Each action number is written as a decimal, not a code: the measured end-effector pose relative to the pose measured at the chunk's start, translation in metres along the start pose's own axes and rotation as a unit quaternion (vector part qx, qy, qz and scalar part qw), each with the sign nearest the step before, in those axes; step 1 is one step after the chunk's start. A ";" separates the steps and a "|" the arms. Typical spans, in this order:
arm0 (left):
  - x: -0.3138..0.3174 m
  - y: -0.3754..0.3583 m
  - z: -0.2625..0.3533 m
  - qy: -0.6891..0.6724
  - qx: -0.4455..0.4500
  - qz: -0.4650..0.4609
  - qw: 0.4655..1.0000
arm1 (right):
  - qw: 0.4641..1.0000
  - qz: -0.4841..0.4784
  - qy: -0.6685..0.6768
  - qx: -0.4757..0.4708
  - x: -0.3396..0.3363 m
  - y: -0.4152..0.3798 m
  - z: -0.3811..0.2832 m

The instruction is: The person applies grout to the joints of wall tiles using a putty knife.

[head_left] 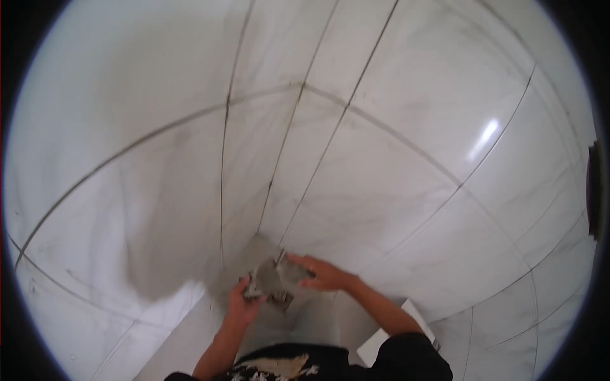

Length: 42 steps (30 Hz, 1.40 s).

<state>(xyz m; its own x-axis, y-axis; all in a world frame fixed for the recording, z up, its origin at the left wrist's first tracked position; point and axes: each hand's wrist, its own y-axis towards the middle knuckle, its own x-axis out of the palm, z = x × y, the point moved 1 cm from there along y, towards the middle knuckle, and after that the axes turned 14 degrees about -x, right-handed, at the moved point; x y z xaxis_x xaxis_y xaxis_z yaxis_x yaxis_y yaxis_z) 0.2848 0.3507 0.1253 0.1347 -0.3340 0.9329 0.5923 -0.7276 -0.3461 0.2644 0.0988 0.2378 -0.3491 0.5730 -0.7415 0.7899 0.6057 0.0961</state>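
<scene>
Low in the head view, my left hand (243,305) is closed at the edge of a grey-smeared, mottled piece (254,289). My right hand (325,274) is bent around a flat grey piece (294,272), its thumb and fingers on the right side of it. Between the two hands there is more grey, dirty-looking material, and a thin dark-and-light tip sticks up near the right fingertips. Blur and small size hide what kind of things these are, and whether they are one piece or several. Both hands are in front of the tiled corner.
White marbled wall tiles (406,190) with dark joints meet in a corner ahead. A white box-like object (375,347) is by my right forearm, partly hidden. A grey ledge or floor strip (171,346) runs at lower left. A dark object (593,190) is at the right edge.
</scene>
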 end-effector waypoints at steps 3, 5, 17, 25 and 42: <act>0.007 -0.025 -0.001 -0.008 0.053 0.027 0.998 | 0.994 0.010 -0.047 0.094 0.014 -0.055 0.036; 0.007 -0.031 0.001 0.070 0.078 -0.014 0.994 | 0.902 0.200 0.333 0.190 0.029 -0.095 0.072; 0.049 -0.017 -0.022 0.212 0.131 -0.015 0.968 | 0.590 0.334 0.734 0.044 0.072 -0.095 -0.030; 0.096 -0.016 -0.041 0.293 0.250 -0.102 0.917 | 0.437 0.308 0.844 0.033 0.076 -0.058 -0.083; 0.024 -0.022 -0.014 0.584 0.251 0.030 0.772 | 0.532 0.201 0.811 -0.134 -0.001 -0.093 -0.090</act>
<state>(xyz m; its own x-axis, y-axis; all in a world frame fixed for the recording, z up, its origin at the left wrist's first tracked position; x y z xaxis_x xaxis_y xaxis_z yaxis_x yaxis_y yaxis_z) 0.2637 0.3497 0.1538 -0.4603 -0.8832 0.0903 0.8851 -0.4644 -0.0297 0.1458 0.0915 0.2899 -0.3260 0.2769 0.9039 0.9411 0.1857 0.2826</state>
